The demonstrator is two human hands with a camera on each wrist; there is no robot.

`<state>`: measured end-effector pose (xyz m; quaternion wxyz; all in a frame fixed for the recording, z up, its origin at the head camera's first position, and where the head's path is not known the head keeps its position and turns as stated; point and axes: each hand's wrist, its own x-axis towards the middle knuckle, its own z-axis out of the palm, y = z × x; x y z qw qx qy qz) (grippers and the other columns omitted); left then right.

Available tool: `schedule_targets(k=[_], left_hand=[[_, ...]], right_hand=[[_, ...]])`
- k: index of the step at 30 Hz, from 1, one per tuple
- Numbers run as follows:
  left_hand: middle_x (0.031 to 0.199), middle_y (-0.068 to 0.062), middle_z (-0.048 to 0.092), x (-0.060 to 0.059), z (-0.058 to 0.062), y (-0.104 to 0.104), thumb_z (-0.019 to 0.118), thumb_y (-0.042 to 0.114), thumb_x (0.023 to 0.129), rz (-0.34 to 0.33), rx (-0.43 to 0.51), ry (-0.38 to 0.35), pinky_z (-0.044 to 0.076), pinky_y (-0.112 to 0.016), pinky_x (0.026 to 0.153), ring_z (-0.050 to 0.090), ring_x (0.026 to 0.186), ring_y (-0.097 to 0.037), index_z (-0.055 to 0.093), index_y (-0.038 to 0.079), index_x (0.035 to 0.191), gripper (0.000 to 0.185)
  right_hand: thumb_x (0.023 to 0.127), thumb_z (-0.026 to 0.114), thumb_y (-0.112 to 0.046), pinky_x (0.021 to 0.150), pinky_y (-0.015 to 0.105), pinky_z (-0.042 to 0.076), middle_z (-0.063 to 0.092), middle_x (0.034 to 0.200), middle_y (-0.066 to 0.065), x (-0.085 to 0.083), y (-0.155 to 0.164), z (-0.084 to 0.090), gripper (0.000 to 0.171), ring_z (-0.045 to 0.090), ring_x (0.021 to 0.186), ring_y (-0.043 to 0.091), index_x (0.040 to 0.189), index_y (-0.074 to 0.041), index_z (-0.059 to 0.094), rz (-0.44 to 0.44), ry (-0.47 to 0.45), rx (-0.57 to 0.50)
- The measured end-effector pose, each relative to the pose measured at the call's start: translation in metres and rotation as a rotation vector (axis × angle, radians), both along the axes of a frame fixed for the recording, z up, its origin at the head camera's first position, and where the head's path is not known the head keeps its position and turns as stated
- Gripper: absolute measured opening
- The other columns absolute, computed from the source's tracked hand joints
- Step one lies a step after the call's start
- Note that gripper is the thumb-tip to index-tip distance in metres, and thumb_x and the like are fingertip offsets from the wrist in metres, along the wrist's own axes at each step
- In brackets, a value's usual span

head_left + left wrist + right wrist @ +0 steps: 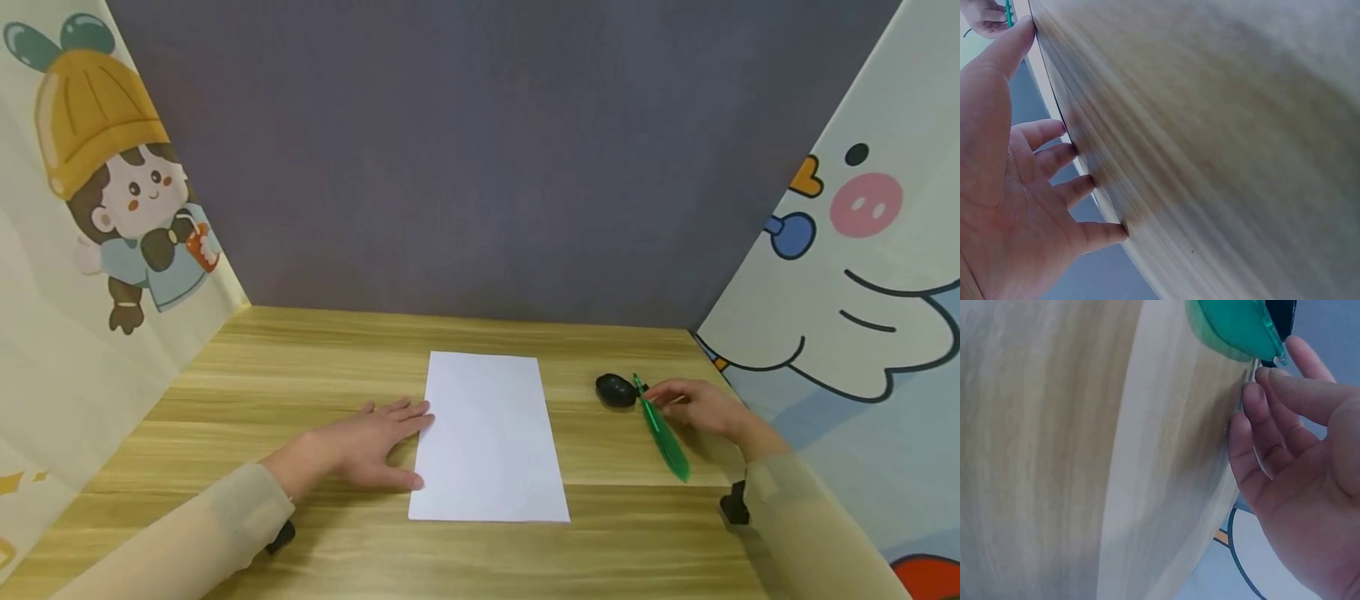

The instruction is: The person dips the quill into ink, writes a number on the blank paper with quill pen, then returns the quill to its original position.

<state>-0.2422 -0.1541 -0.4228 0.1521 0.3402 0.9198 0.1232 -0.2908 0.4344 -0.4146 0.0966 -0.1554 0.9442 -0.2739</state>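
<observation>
A sheet of white paper (487, 437) lies on the wooden table in front of me. My left hand (378, 442) rests at the paper's left edge with fingers and thumb spread, fingertips on the border. To the right is a green feather-shaped pen (663, 437), its thin end pointing away and its broad, translucent end toward me. My right hand (697, 406) has thumb and forefinger at the pen's narrow part, pinching it. In the right wrist view, the feather end (1241, 328) shows close over the wood, and the other fingers are loosely bent.
A rounded black object (617, 390) sits just left of the pen's thin end. The wooden table (337, 358) runs back to a grey panel (480, 167). Printed cartoon panels flank it on the left and right.
</observation>
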Motion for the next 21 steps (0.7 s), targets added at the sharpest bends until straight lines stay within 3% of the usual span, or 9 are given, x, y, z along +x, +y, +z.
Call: schedule_targets(k=[6, 10, 16, 21], left_hand=[[0.184, -0.007, 0.023, 0.001, 0.002, 0.001, 0.067, 0.074, 0.098, 0.012, -0.002, -0.003, 0.021, -0.079, 0.130, 0.020, 0.171, -0.040, 0.034, 0.015, 0.174, 0.102], [0.184, -0.006, 0.024, 0.001, 0.002, 0.001, 0.066, 0.075, 0.098, 0.010, -0.004, 0.004, 0.022, -0.079, 0.130, 0.020, 0.171, -0.039, 0.034, 0.015, 0.174, 0.102], [0.185, -0.005, 0.023, 0.001, 0.000, 0.000, 0.065, 0.075, 0.098, 0.005, -0.002, 0.003, 0.022, -0.078, 0.130, 0.019, 0.171, -0.039, 0.033, 0.015, 0.174, 0.102], [0.185, -0.006, 0.023, 0.001, 0.000, 0.000, 0.064, 0.076, 0.098, 0.000, -0.001, 0.004, 0.021, -0.078, 0.130, 0.019, 0.171, -0.039, 0.033, 0.015, 0.174, 0.102]], right_hand=[[0.107, 0.059, 0.001, 0.097, 0.049, 0.062, 0.076, 0.129, 0.015, -0.004, -0.006, 0.000, 0.036, 0.071, 0.121, 0.039, 0.137, -0.009, 0.076, 0.028, 0.007, 0.035], [0.105, 0.054, 0.006, 0.100, 0.056, 0.061, 0.075, 0.135, 0.020, -0.005, -0.010, 0.003, 0.040, 0.070, 0.123, 0.043, 0.135, -0.008, 0.076, 0.035, -0.017, 0.042], [0.100, 0.054, 0.012, 0.094, 0.050, 0.061, 0.071, 0.140, 0.027, -0.008, -0.013, 0.000, 0.042, 0.069, 0.123, 0.047, 0.128, -0.007, 0.079, 0.061, 0.018, 0.084], [0.096, 0.060, 0.015, 0.092, 0.046, 0.060, 0.072, 0.134, 0.028, -0.007, -0.017, -0.004, 0.039, 0.068, 0.124, 0.049, 0.120, -0.007, 0.081, 0.065, 0.077, 0.105]])
